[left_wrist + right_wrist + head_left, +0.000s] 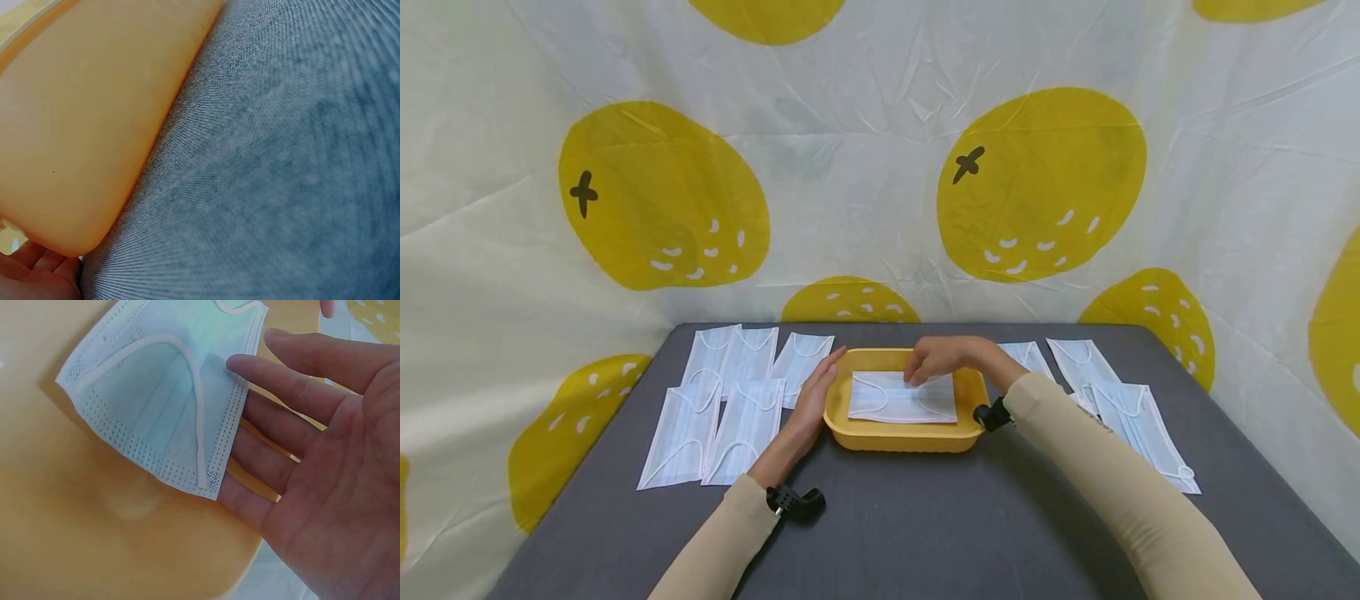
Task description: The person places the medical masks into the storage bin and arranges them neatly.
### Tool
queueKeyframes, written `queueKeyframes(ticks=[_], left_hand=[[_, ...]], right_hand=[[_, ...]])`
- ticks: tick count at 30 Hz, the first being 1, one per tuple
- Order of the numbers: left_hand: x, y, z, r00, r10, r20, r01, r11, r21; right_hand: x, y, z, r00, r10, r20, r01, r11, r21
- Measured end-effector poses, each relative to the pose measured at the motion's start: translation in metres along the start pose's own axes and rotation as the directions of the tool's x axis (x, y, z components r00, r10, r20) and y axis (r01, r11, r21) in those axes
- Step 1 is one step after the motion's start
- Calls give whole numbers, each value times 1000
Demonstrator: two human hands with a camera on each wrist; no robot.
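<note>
A yellow plastic tray [901,443] stands on the dark table, and a pale blue face mask [891,404] with white ear loops is inside it. My left hand [814,397] lies along the tray's left side, fingers extended; in the left wrist view its fingertips [47,262] show at the tray's corner. From the far right, my right hand [936,358] reaches over the tray to the mask's upper edge. Seen from the right wrist, the index finger [281,384] overlaps the mask's face, the thumb is apart from it, and the other finger ends are hidden behind the mask's edge.
To the left lie several face masks [677,437] in two rows, some overlapping. More masks [1138,425] overlap one another at the right, partly behind my right forearm. A white curtain [850,167] with yellow fruit prints hangs behind the table.
</note>
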State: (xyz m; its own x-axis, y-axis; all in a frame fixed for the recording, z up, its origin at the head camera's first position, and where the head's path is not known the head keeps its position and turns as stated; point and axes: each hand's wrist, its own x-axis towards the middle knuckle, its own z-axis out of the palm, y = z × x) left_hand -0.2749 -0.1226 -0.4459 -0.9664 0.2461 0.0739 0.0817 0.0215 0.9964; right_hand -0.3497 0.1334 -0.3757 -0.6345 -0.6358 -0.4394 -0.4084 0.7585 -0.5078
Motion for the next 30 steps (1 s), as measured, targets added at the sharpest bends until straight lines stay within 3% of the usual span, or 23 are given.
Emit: queueKeyframes(ticks=[16, 30], left_hand=[[-3, 1, 2, 1000, -13, -13, 13, 1000, 4], [-2, 0, 2, 1000, -6, -8, 7, 1000, 15]], right_hand=[[-8, -3, 5, 999, 20, -39, -21, 999, -28], [-12, -1, 6, 998, -31, -55, 29, 999, -28]])
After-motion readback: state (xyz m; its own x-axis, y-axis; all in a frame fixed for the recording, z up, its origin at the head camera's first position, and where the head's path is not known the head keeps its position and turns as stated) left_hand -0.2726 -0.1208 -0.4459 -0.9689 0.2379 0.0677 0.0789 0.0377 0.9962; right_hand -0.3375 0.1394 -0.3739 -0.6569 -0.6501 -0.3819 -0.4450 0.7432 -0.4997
